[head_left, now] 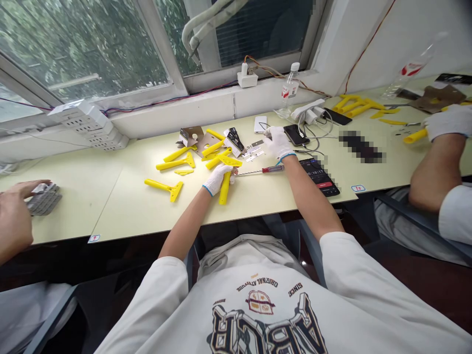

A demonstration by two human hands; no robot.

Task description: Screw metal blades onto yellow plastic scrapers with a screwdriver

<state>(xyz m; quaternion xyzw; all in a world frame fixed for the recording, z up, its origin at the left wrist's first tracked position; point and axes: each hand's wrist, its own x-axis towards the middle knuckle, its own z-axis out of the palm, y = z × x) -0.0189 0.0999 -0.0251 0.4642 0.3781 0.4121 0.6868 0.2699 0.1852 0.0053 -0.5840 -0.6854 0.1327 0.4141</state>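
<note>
My left hand (220,179), in a white glove, is closed around the handle of a yellow scraper (224,191). My right hand (277,142), also gloved, is over the table beside small metal blades (254,153). Its fingers are curled together, and whatever is between them is hidden. A screwdriver (272,169) with a red and grey handle lies between my hands, its shaft pointing toward the left one. More yellow scrapers (176,163) and loose yellow parts (184,172) are spread left of and beyond my left hand.
Opened cardboard packaging (201,140) lies behind the scrapers. A phone showing a timer (319,177), another phone (295,134), a power bank (260,124), cables and a bottle (290,91) surround my right arm. Co-workers' hands (450,120) are at work on both sides.
</note>
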